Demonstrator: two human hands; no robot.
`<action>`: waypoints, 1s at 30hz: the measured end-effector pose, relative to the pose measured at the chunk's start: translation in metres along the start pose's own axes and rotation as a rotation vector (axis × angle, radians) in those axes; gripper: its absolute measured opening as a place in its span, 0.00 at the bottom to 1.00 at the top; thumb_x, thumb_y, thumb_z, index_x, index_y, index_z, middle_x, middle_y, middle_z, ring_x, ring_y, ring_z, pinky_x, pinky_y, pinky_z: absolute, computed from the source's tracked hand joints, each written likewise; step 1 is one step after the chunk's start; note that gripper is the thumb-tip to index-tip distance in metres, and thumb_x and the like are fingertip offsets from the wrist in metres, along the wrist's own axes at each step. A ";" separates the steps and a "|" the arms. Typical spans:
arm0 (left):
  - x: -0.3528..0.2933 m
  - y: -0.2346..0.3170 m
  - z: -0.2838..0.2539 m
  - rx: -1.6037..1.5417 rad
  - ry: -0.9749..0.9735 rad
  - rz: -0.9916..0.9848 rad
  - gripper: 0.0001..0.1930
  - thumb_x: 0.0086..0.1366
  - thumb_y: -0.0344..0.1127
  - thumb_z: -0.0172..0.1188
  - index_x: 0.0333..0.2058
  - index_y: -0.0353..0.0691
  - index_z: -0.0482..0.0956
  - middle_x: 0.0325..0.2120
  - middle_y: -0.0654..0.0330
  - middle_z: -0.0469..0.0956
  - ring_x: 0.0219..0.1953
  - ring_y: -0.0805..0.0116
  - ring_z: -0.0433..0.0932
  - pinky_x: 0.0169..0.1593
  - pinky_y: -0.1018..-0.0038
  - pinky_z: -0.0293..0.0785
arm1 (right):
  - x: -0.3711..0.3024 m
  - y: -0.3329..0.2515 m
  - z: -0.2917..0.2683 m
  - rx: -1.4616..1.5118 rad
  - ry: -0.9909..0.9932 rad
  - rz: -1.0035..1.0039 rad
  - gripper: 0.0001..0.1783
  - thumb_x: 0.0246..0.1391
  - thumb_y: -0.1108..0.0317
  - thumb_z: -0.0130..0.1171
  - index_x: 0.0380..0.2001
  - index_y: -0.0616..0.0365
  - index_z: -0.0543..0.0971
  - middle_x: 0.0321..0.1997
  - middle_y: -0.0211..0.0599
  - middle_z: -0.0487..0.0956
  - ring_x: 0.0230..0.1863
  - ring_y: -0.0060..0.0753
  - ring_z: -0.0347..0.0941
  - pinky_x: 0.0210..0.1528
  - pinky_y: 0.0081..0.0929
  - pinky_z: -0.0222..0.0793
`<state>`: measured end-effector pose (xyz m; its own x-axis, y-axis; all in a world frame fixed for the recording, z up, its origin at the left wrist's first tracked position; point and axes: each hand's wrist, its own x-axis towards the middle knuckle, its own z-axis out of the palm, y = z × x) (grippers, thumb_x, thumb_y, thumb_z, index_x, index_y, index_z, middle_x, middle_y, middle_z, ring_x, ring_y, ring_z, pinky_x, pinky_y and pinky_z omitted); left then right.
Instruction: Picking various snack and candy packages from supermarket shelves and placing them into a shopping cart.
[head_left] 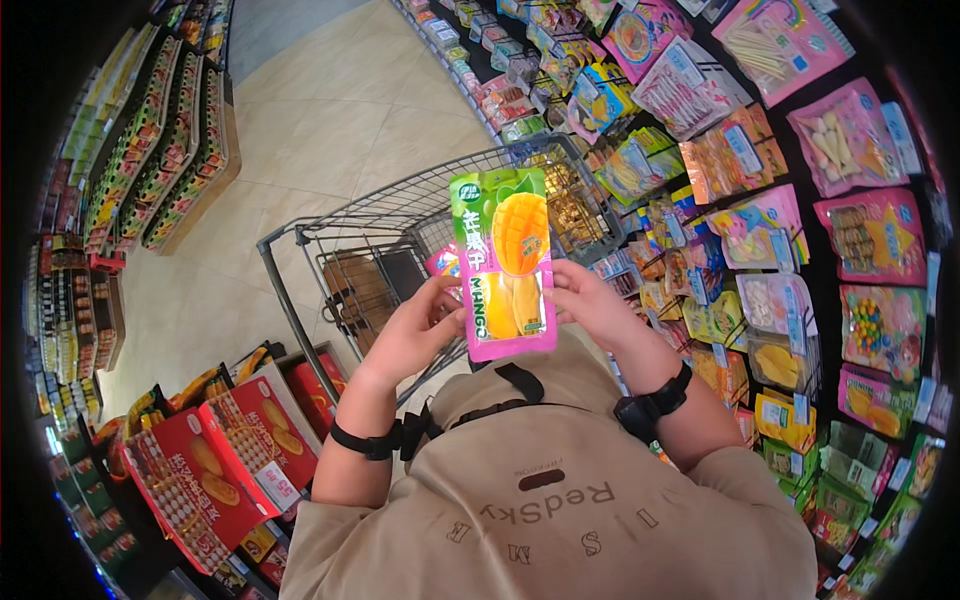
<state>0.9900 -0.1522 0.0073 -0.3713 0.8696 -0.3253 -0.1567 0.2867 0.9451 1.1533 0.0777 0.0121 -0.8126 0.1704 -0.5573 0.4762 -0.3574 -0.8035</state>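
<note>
A green and pink bag of dried mango (505,265) is held upright in front of my chest, its printed front showing a mango picture and slices in a window. My left hand (432,318) grips the bag's left edge, with fingers bent behind it. On the opposite edge, my right hand (583,303) pinches the bag, the thumb on its front. Beyond the bag stands a wire shopping cart (375,215). A colourful package (443,262) peeks out behind the bag's left side, partly hidden.
Racks of hanging snack bags (740,240) line my right side. Red gift boxes (215,470) are stacked at the lower left, near the cart handle (315,360). A tiered shelf display (185,150) stands at the far left. Tiled floor (300,130) runs between the shelves.
</note>
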 end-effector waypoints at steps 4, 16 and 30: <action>0.050 -0.020 -0.008 -0.089 -0.011 -0.111 0.16 0.71 0.34 0.54 0.54 0.35 0.69 0.39 0.61 0.77 0.40 0.74 0.78 0.42 0.77 0.74 | 0.046 0.002 -0.039 -0.010 -0.062 0.097 0.20 0.65 0.63 0.51 0.58 0.53 0.69 0.54 0.29 0.75 0.51 0.21 0.72 0.48 0.27 0.71; 0.218 -0.193 0.008 -0.317 0.320 -0.549 0.15 0.69 0.42 0.56 0.46 0.37 0.72 0.34 0.61 0.76 0.35 0.72 0.76 0.35 0.75 0.74 | 0.218 0.077 -0.125 -0.012 0.020 0.571 0.26 0.64 0.55 0.52 0.60 0.53 0.67 0.57 0.35 0.73 0.56 0.31 0.70 0.57 0.36 0.67; 0.308 -0.378 0.042 -0.272 0.367 -0.881 0.18 0.64 0.39 0.54 0.50 0.38 0.71 0.38 0.60 0.75 0.39 0.70 0.74 0.43 0.72 0.73 | 0.355 0.277 -0.196 -0.397 0.119 0.545 0.25 0.62 0.59 0.49 0.55 0.68 0.71 0.49 0.52 0.79 0.49 0.43 0.76 0.51 0.34 0.70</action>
<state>0.9733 0.0242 -0.4484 -0.2746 0.1988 -0.9408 -0.7004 0.6290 0.3373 1.0629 0.2194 -0.4494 -0.3904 0.1699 -0.9048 0.9122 -0.0610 -0.4051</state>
